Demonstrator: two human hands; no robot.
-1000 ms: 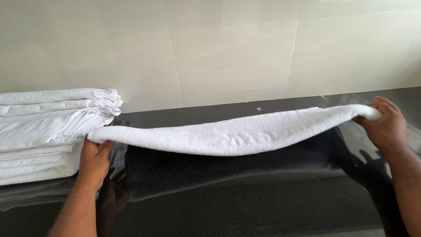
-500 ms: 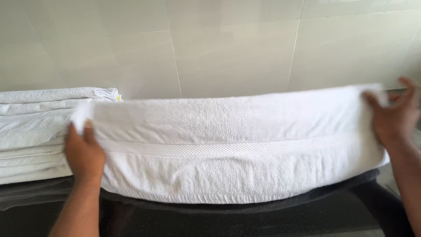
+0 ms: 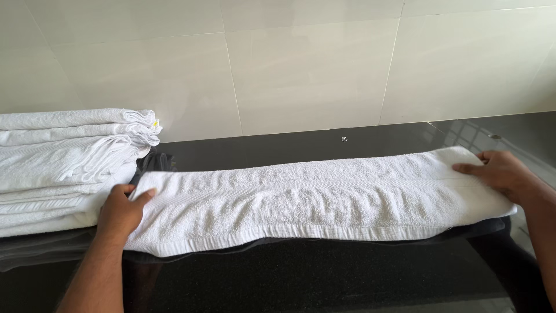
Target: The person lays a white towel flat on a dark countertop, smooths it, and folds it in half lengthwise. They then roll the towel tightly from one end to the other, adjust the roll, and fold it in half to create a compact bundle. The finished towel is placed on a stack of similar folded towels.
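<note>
On the black counter [image 3: 324,272] a long white towel [image 3: 324,200] lies flat, folded into a band that runs from the left side to the right side of the scene. Its near edge shows a thick hem, and this edge sits close to the near border of the counter. The surface of the towel has some soft wrinkles in the middle.

At the left end, the left hand [image 3: 120,211] rests on the towel with the palm down. The fingers are bent over the corner and the thumb lies on top of the cloth — it presses the end more than it pinches it, and I cannot tell if some cloth is caught under the fingers.

At the right end, the right hand [image 3: 503,174] lies on the far corner of the towel. The fingers are stretched out and flat, pointing to the left, so this hand is open and only touches the cloth from above.

Just beside the left hand, on the left of the scene, stands a stack of folded white towels [image 3: 63,168]. The left end of the long towel is touching this stack or is very near to it. 1 small yellow tag [image 3: 156,123] shows at the top right corner of the stack.

Behind the counter, on the far side, rises a wall of pale tiles [image 3: 313,64].
</note>
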